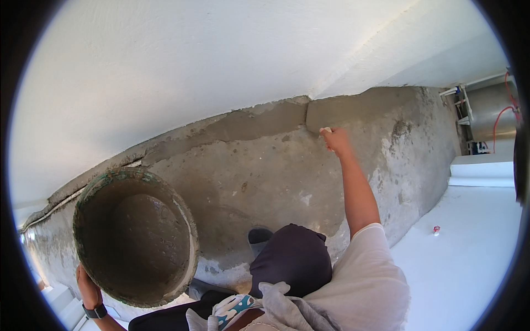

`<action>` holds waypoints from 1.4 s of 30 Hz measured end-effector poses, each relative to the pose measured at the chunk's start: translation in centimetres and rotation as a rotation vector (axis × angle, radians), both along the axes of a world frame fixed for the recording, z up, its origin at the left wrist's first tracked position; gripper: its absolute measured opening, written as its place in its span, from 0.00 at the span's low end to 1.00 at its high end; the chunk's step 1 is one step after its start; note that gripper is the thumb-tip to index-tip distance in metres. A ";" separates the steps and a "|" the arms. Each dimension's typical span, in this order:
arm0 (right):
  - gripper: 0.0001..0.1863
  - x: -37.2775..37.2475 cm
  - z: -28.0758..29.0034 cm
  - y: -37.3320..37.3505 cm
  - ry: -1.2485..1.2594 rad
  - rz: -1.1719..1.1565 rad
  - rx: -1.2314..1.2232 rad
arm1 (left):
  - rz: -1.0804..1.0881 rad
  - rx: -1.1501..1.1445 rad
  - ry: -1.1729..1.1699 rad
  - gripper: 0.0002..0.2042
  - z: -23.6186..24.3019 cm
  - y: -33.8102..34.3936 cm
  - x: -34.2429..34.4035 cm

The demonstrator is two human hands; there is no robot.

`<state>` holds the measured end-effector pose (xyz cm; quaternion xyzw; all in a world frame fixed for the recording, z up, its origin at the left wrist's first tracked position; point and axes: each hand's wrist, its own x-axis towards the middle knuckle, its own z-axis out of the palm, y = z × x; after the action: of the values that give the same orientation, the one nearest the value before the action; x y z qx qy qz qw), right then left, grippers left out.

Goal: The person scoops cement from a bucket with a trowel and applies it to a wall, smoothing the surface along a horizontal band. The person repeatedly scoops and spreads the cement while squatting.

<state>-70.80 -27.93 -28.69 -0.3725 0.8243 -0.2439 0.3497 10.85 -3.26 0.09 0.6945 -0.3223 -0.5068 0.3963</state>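
L hand [91, 289], approx 8 o'clock, wrist w/ dark watch [95, 312], is up against the outer lower edge of the bucket [102, 223]; fingers part-hidden, so can't tell if that grip is clamped. Bucket, also approx 8 o'clock, is round, mouth facing up at viewer, axis running approx along line of sight, grey residue inside. R arm reaches up, nearly straight; R hand [338, 142], approx 2 o'clock, grip clamped on small pale piece [326, 130], mostly hidden; its long axis can't be told. Grey, patchy concrete floor [265, 176] underneath. Beyond, smooth mortar strip [259, 121] along base of white wall [182, 60], 12 o'clock. Metal tank [491, 110] w/ red hose [499, 117], far off, 2–3 o'clock.
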 end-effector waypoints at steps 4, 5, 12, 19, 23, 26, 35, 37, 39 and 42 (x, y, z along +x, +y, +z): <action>0.20 2.9 -1.7 -0.6 0.167 0.016 -0.016 | 0.019 -0.008 0.000 0.19 0.2 -0.1 -0.6; 0.21 3.9 -1.9 -0.6 0.221 -0.012 -0.005 | 0.033 0.002 0.020 0.19 0.2 -0.1 -0.8; 0.24 8.6 -0.6 1.5 0.292 0.226 -0.097 | 0.036 -0.014 0.002 0.20 0.3 -0.5 -1.4; 0.24 6.3 -0.2 -1.9 0.261 0.029 0.044 | 0.036 -0.004 -0.006 0.21 0.4 -1.0 -2.3; 0.25 10.8 -2.4 -0.7 0.404 0.267 -0.158 | 0.018 -0.011 -0.015 0.21 0.7 -1.7 -3.4; 0.24 11.7 -2.5 0.4 0.315 0.288 -0.204 | -0.001 -0.013 0.005 0.21 1.0 -1.9 -4.0; 0.27 6.3 0.4 -1.1 0.209 0.008 -0.028 | -0.015 -0.010 0.001 0.22 0.7 -1.4 -2.9; 0.28 8.5 0.4 -1.0 0.263 0.088 -0.024 | -0.011 -0.007 -0.015 0.22 0.4 -1.3 -2.3; 0.27 10.8 0.7 -0.2 0.303 0.264 -0.080 | 0.024 -0.003 -0.028 0.22 0.1 -1.1 -2.0; 0.26 12.3 1.8 1.5 0.259 0.441 -0.109 | 0.008 0.016 -0.356 0.22 0.0 -0.9 -2.0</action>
<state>-58.55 -26.43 -26.90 -0.5898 0.7466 -0.1561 0.2653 8.81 -4.15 0.10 0.7777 -0.3803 -0.3768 0.3295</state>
